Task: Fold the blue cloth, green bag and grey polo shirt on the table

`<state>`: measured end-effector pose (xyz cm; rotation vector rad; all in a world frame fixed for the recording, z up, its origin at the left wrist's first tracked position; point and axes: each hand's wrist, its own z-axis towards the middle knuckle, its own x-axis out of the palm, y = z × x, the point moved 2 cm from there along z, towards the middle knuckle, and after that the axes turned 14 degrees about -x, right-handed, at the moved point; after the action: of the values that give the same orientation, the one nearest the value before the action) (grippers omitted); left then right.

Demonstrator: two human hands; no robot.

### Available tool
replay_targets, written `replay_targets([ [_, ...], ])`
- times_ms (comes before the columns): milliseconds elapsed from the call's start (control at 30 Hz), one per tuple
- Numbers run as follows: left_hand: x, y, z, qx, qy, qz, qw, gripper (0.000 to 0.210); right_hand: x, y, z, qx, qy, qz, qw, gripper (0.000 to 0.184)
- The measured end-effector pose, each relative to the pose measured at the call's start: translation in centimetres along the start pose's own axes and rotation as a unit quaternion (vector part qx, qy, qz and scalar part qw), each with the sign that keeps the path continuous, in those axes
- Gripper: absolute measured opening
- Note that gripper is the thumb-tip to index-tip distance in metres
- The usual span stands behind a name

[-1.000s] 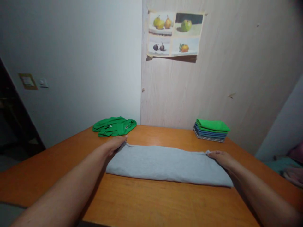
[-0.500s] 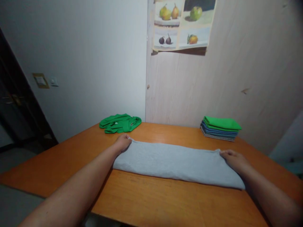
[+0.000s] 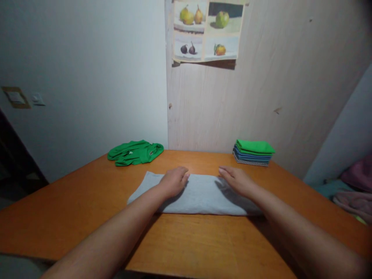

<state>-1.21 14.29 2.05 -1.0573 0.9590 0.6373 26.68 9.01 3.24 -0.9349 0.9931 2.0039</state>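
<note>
A light grey folded cloth lies in a long flat strip across the table, its left end bare and its right part covered by my forearm. Over its left half is my left hand, palm down, fingers stretched and slightly bent near the far edge. My right hand hovers or rests above the right half, fingers extended toward the far edge, casting a shadow on the fabric. Both hands are open and grip nothing. Whether the palms press on the cloth I cannot tell.
On the orange-brown wooden table, a crumpled green garment lies at the back left. A neat stack of folded fabrics, green on top, stands at the back right. A wall rises behind; more cloth lies beyond the right edge.
Both hands have let go of the grey cloth's far corners and moved inward over its middle, closer together. The view has turned a little to the right.
</note>
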Motion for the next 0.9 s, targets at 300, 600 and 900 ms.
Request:
replay_targets([
  [300, 4.4, 1.0, -1.1, -0.002, 0.063, 0.136, 0.989, 0.079, 6.3, 2.0, -1.6, -0.014, 0.194, -0.037, 0.980, 0.082],
  [600, 4.2, 1.0, -1.0, -0.009, 0.059, 0.123, 0.991, 0.078, 0.7, -5.9, -3.9, 0.108, 0.057, -0.097, 0.988, 0.055],
  [900, 2.7, 1.4, -0.9, -0.023, 0.029, 0.095, 0.995, 0.066, -2.6, -12.0, -5.7, 0.182, 0.008, -0.103, 0.978, 0.008],
])
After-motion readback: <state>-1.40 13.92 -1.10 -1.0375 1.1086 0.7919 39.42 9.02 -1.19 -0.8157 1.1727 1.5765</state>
